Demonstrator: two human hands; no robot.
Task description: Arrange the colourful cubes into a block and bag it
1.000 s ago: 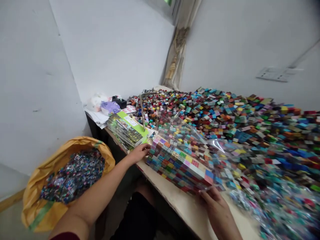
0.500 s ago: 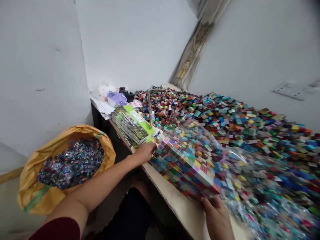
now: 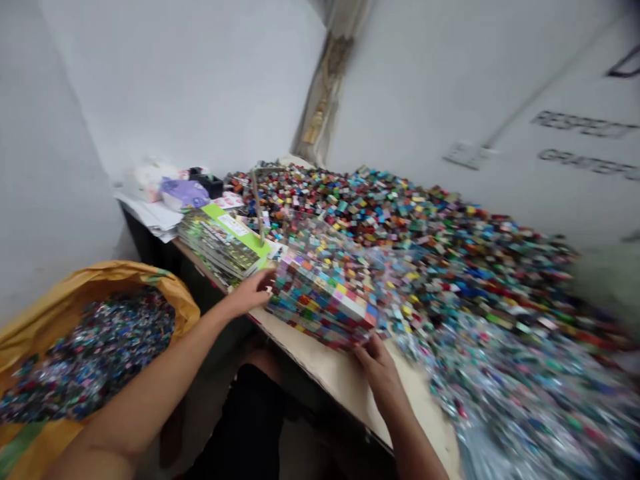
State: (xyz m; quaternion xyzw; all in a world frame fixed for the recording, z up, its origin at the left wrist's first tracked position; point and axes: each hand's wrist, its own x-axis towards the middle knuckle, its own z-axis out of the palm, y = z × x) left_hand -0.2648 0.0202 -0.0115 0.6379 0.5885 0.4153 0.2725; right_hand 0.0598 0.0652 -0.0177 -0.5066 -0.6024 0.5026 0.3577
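Observation:
Between my hands is a clear plastic bag [image 3: 320, 300] filled with small colourful blocks stacked in a neat rectangular slab. Its loose upper plastic lies back over the heap behind. My left hand [image 3: 253, 290] grips the bag's left end, thumb and fingers around the edge. At the lower right corner, my right hand [image 3: 375, 357] has its fingers on the bag, some of them hidden beneath it. The slab is tilted near the table's front edge.
Loose colourful blocks [image 3: 430, 227] cover the back of the table [image 3: 340, 373]. Clear bags [image 3: 525, 393] lie at right. Green booklets [image 3: 225, 243], papers [image 3: 155, 217] and a purple packet [image 3: 185, 193] are at left. A yellow sack [image 3: 185, 300] of small bagged pieces stands below.
The view has swung to the right, so most things appear shifted left, and wall lettering has come into sight. Both hands stay on the bag of blocks.

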